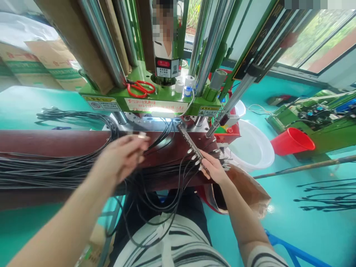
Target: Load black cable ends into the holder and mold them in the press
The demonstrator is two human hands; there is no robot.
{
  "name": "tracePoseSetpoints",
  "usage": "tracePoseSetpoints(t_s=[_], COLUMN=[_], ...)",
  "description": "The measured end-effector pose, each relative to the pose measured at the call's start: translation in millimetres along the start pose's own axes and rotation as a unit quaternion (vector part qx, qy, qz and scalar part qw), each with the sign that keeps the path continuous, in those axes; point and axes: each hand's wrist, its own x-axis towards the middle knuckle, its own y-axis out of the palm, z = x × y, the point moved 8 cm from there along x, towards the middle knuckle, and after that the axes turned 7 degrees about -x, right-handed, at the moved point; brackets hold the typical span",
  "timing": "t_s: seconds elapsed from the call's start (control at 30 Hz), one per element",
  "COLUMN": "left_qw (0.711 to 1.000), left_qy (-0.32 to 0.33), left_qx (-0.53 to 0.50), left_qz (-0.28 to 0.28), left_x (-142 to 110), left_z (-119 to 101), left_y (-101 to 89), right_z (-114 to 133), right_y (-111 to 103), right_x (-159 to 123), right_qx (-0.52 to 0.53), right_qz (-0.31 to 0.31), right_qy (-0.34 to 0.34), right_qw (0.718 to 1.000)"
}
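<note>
Long narrow silver-grey metal bar point(190, 142): located above the dark red-brown work surface point(55, 139), in front of the green-painted upright press point(191, 103). The bar is tilted, its far end directed toward the grey metal press bed point(136, 125) and its near end toward the person's right side. Contact between the far end and the bed cannot be determined.

Right hand point(213, 167): thumb and fingers pinch the near end of the bar. Small whitish cable connectors point(197, 162) stand along the left edge of the bar. Thin black round-section cables point(180, 181) lead from this area and hang in loops over the person's lap.

Left hand point(122, 152): raised over the work surface, apart from the bar, fingers curled and fingertips drawn together near a small pale piece point(142, 135). The hand is blurred; whether it grips the piece cannot be told.

Surroundings: a thick bundle of black cables point(41, 170) lies on the left of the work surface. A further group of thin black cables point(167, 129) extends from the press bed toward the person. Scissors with red looped handles point(141, 89) rest on the green press plate, above a white label with red handwriting point(155, 105)
</note>
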Motion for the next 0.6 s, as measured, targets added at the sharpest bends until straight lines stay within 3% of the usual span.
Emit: tracePoseSetpoints(t_s=[0.1, 0.2, 0.33, 0.6], left_qw=[0.997, 0.993, 0.99, 0.989], left_qy=[-0.013, -0.04, -0.059, -0.074], left_qx=[0.016, 0.021, 0.033, 0.004], left_qz=[0.073, 0.112, 0.121, 0.13], left_x=[19, 35, 44, 44], left_z=[25, 56, 74, 74], left_y=[50.5, 83.6, 88.1, 86.0], right_z=[-1, 0, 0, -3], right_y=[0, -1, -2, -3], right_x=[-1, -1, 0, 0], right_qx=[0.013, 0.024, 0.025, -0.004], right_qz=[0.003, 0.002, 0.012, 0.02], right_qy=[-0.011, -0.011, -0.008, -0.013], right_qw=[1.0, 1.0, 1.0, 1.0])
